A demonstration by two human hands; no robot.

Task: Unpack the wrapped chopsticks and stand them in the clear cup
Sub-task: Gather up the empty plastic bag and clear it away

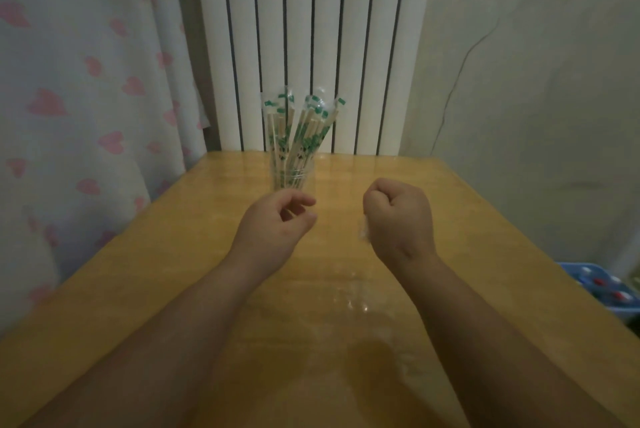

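A clear cup [292, 178] stands near the far edge of the wooden table [207, 254]. Several chopsticks [298, 130] in clear wrappers with green print stand in it, fanned out. My left hand [277, 223] hovers just in front of the cup, fingers loosely curled and apart, holding nothing. My right hand [398, 216] is to the right, closed in a fist. A bit of crumpled clear wrapper [363, 233] peeks out at the fist's lower left side.
A white radiator [311, 47] stands behind the table, with a heart-print curtain [86, 98] to its left. A blue basket [602, 289] sits low past the table's right edge. A glossy film covers the tabletop.
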